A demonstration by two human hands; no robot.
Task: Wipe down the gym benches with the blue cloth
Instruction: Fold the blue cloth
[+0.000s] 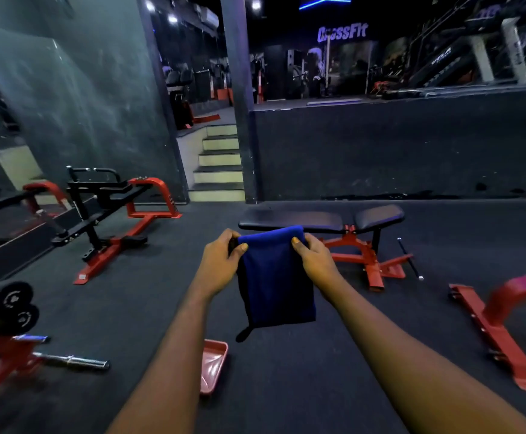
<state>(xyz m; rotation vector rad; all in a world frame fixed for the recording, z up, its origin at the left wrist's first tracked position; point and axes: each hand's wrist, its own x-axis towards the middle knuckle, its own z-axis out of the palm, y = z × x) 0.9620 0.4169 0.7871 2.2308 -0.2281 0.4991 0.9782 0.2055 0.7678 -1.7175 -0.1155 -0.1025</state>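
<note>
Blue cloth (pixel 274 277) is hanging in front of the bench (pixel 290 219), not touching it, left hand (pixel 221 264) and right hand (pixel 315 261) each pinching a top corner. Danger I'm seeing: that loose lower end could be snagging the bench's red frame (pixel 365 255) on approach.

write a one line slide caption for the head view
Both hands, left hand and right hand, hold a folded blue cloth up before a black flat bench on a red frame.

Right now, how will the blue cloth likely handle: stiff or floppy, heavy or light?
Probably floppy: the blue cloth hangs limp below where the left hand and right hand pinch its top edge. Likely light: thumbs and fingers alone carry it.
</note>
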